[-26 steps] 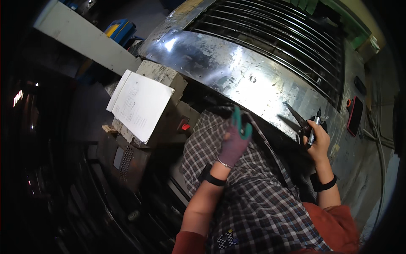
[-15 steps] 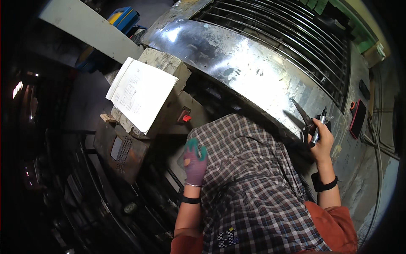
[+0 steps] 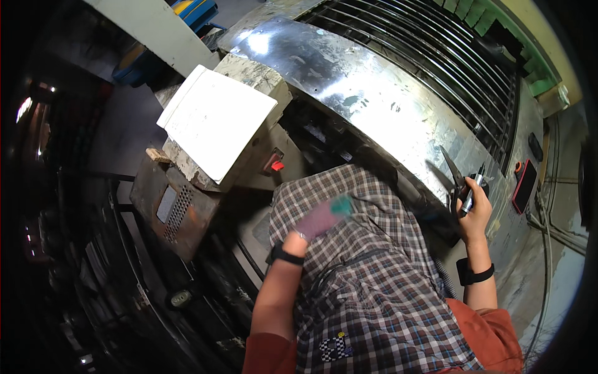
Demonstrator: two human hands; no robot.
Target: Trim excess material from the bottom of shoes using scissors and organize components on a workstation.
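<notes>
My right hand (image 3: 478, 217) is closed around a pair of dark scissors (image 3: 455, 168) and a silver marker (image 3: 477, 182) with a black tip. Both stick up out of the fingers, over the near right edge of the shiny metal worktop (image 3: 380, 121). My left hand (image 3: 321, 218) wears a mauve glove with green fingertips and hovers over the checked apron (image 3: 367, 274) on my lap. Motion smears its fingers, so their pose is unclear. Left of it, an open notebook (image 3: 218, 121) lies on a worn block at the worktop's left end.
Metal bars (image 3: 430, 56) run across the far side of the worktop. To the right lie a phone (image 3: 525, 187) in a red case and a small black object (image 3: 535, 147). A red switch (image 3: 277, 166) sits below the notebook, near a rusty perforated metal box (image 3: 180, 212).
My left hand has swung right and inward, from the left edge of my lap to over its middle. The right hand keeps its hold on scissors and marker. The view has shifted slightly.
</notes>
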